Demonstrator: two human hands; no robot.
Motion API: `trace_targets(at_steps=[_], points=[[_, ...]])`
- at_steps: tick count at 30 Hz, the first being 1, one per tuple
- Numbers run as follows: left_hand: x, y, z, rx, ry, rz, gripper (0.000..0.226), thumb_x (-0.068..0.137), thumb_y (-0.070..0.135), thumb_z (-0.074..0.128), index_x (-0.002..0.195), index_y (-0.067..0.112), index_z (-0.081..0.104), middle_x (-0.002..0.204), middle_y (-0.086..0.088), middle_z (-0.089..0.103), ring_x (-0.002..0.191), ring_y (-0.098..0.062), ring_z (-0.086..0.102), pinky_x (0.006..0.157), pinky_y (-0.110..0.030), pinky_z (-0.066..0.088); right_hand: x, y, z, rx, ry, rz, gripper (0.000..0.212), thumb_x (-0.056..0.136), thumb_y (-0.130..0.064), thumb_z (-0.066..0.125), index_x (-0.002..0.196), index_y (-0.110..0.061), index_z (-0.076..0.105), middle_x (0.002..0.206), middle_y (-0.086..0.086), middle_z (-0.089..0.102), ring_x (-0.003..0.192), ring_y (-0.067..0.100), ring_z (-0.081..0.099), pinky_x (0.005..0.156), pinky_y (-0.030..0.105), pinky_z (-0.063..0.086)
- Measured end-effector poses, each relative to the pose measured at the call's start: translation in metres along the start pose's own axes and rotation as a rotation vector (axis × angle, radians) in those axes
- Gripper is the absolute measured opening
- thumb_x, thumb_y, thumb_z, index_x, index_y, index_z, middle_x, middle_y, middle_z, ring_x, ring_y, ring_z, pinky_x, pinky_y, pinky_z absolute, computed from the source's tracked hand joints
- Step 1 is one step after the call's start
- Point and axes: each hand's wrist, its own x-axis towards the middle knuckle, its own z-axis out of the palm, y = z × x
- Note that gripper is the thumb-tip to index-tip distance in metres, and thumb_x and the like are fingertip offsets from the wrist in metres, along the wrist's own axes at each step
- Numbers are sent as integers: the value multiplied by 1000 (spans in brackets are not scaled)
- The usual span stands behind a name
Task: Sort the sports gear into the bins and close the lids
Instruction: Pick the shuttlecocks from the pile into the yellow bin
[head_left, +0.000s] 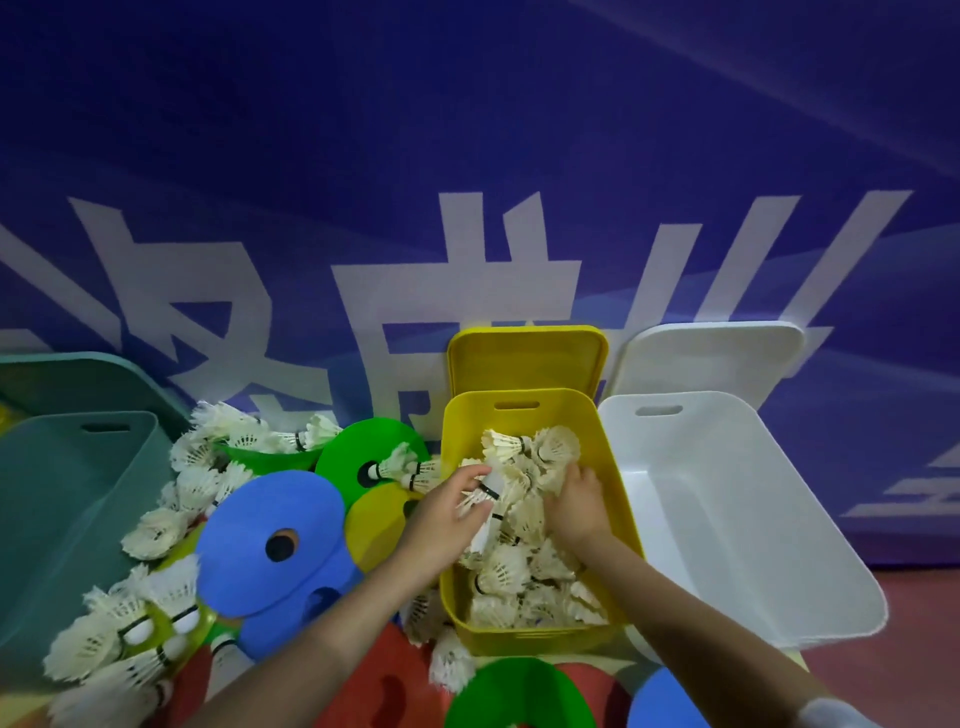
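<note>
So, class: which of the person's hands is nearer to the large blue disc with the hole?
Left. The left hand is at the yellow bin's left rim, just right of the blue disc; the right hand is farther right, inside that bin.

The one camera sits on my head, looking forward and down from close above my forearms. Its wide lens bends the edges. My left hand (447, 514) and right hand (579, 501) meet near the centre over the yellow bin (623, 499), while the blue banner wall (467, 130) fills the upper half.
</note>
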Motion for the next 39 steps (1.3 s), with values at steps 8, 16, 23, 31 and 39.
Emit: trace_targets(at_steps=[8,16,23,31,39], points=[[32,-1,35,240,-22,21,44,94,32,55,136,30,42,137,5,50,127,-11,46,97,-31,45,-23,37,-51,-32,207,-482,49,91,-19,53,139,-15,45,136,10,48,126,28,43,106,37,38],[45,-26,60,605,-173,-2,34,94,32,53,125,20,51,123,-5,54,110,-20,54,88,-33,45,-41,84,-50,121,155,-201,46,100,-27,42,146,-22,35,133,9,54,114,24,56,91,32,43],[41,-23,65,793,-195,53,35,96,37,46,128,26,54,124,-3,55,114,-21,52,89,-35,47,-46,80,-49,194,173,-137,42,101,-30,38,143,-25,40,135,6,54,114,22,56,92,30,42],[14,7,15,450,-1,266,34,97,24,48,131,24,52,130,-1,50,120,-18,48,95,-32,41,-51,71,-53,30,203,-102,43,100,-28,40,143,-19,41,131,13,54,119,29,50,93,36,41],[-32,-38,-72,261,119,254,32,96,20,51,127,26,54,121,3,52,111,-14,52,90,-36,46,-122,-36,-15,202,309,-413,37,95,-20,51,131,-11,55,127,9,57,122,25,48,100,38,40]])
